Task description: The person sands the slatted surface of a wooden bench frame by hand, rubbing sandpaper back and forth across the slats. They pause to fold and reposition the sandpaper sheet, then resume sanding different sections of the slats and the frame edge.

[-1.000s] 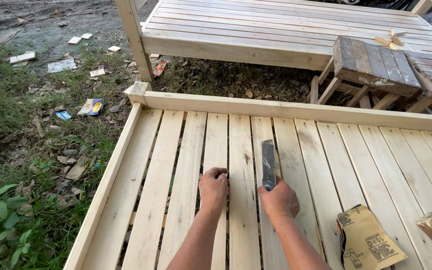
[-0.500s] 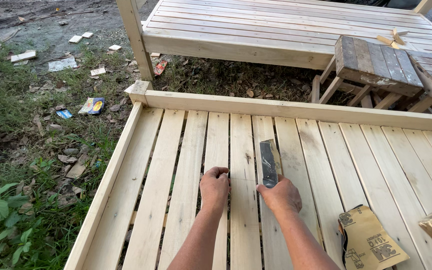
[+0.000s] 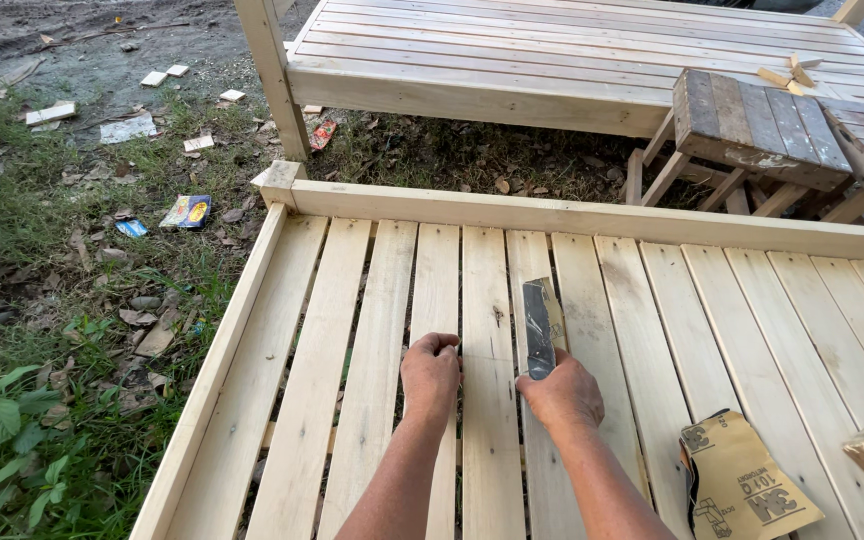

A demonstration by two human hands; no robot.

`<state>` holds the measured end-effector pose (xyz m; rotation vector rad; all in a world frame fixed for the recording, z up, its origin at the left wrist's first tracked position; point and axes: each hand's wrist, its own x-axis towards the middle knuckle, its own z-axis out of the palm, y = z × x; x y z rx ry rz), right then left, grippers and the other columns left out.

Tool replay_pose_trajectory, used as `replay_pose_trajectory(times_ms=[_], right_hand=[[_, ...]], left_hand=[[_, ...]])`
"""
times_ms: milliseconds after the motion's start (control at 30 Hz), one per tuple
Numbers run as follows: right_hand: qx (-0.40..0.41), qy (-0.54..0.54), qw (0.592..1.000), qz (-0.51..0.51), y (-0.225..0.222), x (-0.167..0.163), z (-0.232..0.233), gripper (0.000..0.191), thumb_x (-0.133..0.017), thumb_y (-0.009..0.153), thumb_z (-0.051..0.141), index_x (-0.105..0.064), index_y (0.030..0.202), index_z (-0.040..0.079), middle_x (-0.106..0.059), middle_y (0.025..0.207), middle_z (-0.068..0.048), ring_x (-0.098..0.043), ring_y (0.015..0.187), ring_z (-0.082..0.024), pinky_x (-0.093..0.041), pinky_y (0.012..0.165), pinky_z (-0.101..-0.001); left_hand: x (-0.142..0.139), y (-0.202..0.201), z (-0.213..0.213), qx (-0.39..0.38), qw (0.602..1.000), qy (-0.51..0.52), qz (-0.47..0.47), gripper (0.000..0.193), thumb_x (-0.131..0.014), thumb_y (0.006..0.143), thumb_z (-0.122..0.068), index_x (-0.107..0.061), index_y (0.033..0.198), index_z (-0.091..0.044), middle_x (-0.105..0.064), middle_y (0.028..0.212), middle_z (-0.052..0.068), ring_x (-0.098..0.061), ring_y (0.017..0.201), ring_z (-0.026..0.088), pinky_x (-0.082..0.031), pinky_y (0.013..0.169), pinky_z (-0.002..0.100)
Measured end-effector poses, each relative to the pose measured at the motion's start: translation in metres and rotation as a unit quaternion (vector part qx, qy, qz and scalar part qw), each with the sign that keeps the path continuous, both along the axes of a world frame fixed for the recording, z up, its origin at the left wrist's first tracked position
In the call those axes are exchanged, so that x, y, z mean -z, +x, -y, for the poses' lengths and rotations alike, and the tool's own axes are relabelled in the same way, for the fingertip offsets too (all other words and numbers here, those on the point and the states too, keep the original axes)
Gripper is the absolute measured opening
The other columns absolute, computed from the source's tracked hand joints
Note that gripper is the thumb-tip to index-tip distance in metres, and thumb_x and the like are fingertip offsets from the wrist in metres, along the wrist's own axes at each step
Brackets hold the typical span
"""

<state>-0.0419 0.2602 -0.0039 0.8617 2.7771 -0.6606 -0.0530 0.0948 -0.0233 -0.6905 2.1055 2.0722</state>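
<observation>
We cannot make out what our left hand (image 3: pixel 431 374) pinches; its fingers curl closed on a slat (image 3: pixel 488 330). Our right hand (image 3: pixel 562 392) grips a scraper (image 3: pixel 540 320), blade flat on the slatted frame (image 3: pixel 572 215). Sandpaper (image 3: pixel 742 480) lies nearby, grass (image 3: pixel 42 330) to the left.

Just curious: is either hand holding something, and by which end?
The right hand grips a flat scraper blade by its lower end. The left hand holds nothing visible.
</observation>
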Motion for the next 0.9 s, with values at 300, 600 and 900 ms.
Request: replay_pose_trajectory(times_ms=[300,600,900], right_hand=[[-0.041,0.024,0.999,0.008,-0.002,-0.008,0.003,0.055,-0.085,0.072,0.031,-0.07,0.124,0.026,-0.076,0.114,-0.002,-0.071,0.112,-0.026,-0.057,0.094,-0.0448],[-0.075,-0.019,0.997,0.016,-0.011,0.002,-0.014,0.049,-0.086,0.066,0.024,-0.076,0.114,0.019,-0.079,0.106,-0.008,-0.073,0.105,-0.026,-0.057,0.092,-0.04],[-0.04,-0.13,0.99,-0.047,-0.012,0.025,-0.04,0.043,-0.08,0.065,0.015,-0.076,0.107,0.004,-0.081,0.096,-0.016,-0.077,0.091,-0.029,-0.058,0.086,-0.0398]], left_hand=[[0.003,0.0,0.001,-0.005,1.0,0.006,-0.01,0.029,-0.052,0.095,-0.008,-0.076,0.111,-0.004,-0.073,0.086,0.008,-0.067,0.071,0.013,-0.059,0.068,0.03],[0.0,0.002,0.0,-0.001,1.0,-0.002,-0.007,0.028,-0.052,0.096,-0.009,-0.075,0.113,-0.005,-0.073,0.085,0.008,-0.065,0.067,0.013,-0.057,0.066,0.031],[-0.001,0.002,0.0,0.001,1.0,-0.006,-0.005,0.029,-0.052,0.097,-0.01,-0.076,0.112,-0.005,-0.073,0.084,0.007,-0.066,0.067,0.013,-0.057,0.067,0.031]])
